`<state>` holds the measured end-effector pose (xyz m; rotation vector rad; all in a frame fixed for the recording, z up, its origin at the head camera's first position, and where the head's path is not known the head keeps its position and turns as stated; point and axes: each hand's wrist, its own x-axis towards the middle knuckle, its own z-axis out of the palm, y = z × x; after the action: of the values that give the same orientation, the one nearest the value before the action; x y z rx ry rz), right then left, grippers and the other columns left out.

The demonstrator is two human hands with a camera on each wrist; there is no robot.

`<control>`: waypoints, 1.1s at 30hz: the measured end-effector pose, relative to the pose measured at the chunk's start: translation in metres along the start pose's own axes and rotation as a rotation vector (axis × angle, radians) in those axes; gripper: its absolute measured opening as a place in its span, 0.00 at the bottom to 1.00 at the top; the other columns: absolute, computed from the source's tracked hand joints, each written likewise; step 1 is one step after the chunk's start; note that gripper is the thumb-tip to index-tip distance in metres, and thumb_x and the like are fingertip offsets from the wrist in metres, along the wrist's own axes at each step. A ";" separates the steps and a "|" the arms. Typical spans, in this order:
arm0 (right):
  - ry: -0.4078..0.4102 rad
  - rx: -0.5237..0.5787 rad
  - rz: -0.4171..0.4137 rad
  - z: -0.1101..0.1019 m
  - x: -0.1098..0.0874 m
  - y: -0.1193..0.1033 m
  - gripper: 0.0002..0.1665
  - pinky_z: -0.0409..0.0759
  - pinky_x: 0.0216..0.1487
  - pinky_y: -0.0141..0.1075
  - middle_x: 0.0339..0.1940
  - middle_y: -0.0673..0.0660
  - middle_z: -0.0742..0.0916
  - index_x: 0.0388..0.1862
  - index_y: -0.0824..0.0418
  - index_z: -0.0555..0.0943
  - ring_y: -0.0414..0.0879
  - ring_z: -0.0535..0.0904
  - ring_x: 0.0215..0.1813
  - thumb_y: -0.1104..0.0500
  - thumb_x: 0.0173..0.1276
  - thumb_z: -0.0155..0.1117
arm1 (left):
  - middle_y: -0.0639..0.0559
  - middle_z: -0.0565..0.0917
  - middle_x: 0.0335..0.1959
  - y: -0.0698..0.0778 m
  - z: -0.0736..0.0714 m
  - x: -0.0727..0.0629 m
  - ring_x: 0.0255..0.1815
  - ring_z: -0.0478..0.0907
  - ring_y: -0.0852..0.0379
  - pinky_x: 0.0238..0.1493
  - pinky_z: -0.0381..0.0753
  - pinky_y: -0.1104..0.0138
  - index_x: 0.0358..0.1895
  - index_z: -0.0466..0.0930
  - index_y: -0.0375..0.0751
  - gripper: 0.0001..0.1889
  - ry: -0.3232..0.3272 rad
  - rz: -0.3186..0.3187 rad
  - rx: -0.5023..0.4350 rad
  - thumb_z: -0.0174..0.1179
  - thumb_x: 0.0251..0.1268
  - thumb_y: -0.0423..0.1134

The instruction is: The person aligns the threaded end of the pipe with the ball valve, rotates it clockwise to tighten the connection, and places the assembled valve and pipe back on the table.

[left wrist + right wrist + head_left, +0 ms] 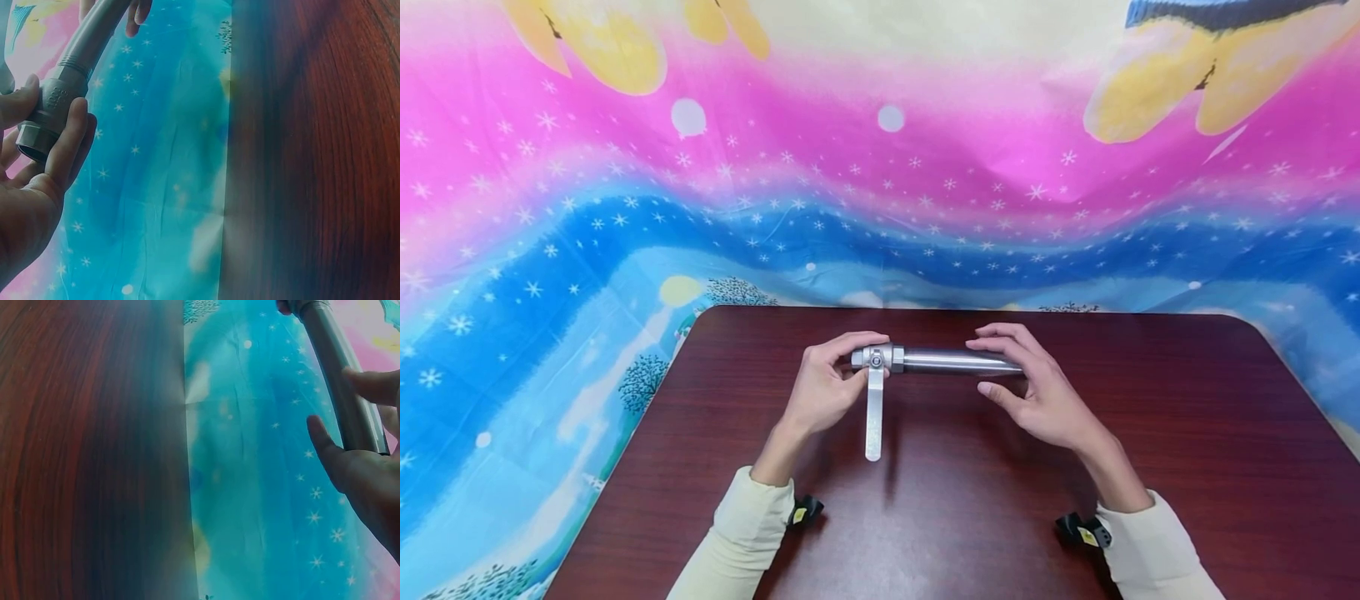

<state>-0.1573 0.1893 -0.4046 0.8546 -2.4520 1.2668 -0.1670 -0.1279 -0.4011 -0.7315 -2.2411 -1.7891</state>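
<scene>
A metal ball valve point(886, 358) with a long flat lever point(874, 421) is joined to a smooth steel pipe point(951, 361). My left hand point(820, 387) grips the valve body between thumb and fingers, and the lever points toward me. In the left wrist view, the valve's open hexagonal end point(36, 140) faces back toward that palm. The pipe runs level to the right, held up over the table. Around its far end my right hand point(1045, 400) is spread, thumb apart from the fingers; the right wrist view shows the pipe's end point(369, 447) close to the palm.
The dark reddish wooden table point(970, 517) lies beneath both hands. Behind it hangs a colourful cloth point(850, 192) with snowflakes, meeting the table's back edge. A small black device with a yellow mark point(805, 510) is worn at each sleeve cuff.
</scene>
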 end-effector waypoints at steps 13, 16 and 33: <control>0.101 -0.009 -0.066 0.003 0.002 -0.003 0.31 0.72 0.59 0.21 0.57 0.52 0.85 0.59 0.53 0.89 0.37 0.78 0.60 0.76 0.59 0.79 | 0.37 0.91 0.52 0.000 -0.003 -0.001 0.41 0.93 0.54 0.43 0.89 0.71 0.62 0.87 0.36 0.25 -0.025 -0.050 -0.008 0.61 0.64 0.16; 0.115 -0.001 -0.057 0.004 0.002 -0.003 0.31 0.72 0.61 0.20 0.54 0.51 0.86 0.57 0.53 0.90 0.37 0.79 0.59 0.76 0.58 0.79 | 0.37 0.90 0.53 0.001 -0.003 -0.001 0.41 0.93 0.51 0.44 0.90 0.70 0.62 0.87 0.36 0.25 -0.030 -0.069 -0.014 0.61 0.64 0.16; 0.091 0.011 0.011 0.002 0.001 -0.004 0.28 0.73 0.58 0.20 0.56 0.52 0.89 0.61 0.55 0.89 0.32 0.79 0.59 0.72 0.63 0.78 | 0.39 0.88 0.59 0.002 -0.005 0.001 0.50 0.83 0.56 0.46 0.87 0.75 0.60 0.88 0.34 0.28 -0.007 -0.065 0.005 0.60 0.57 0.14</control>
<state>-0.1555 0.1851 -0.4027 0.7697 -2.3841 1.2944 -0.1680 -0.1323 -0.3979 -0.6723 -2.2980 -1.8114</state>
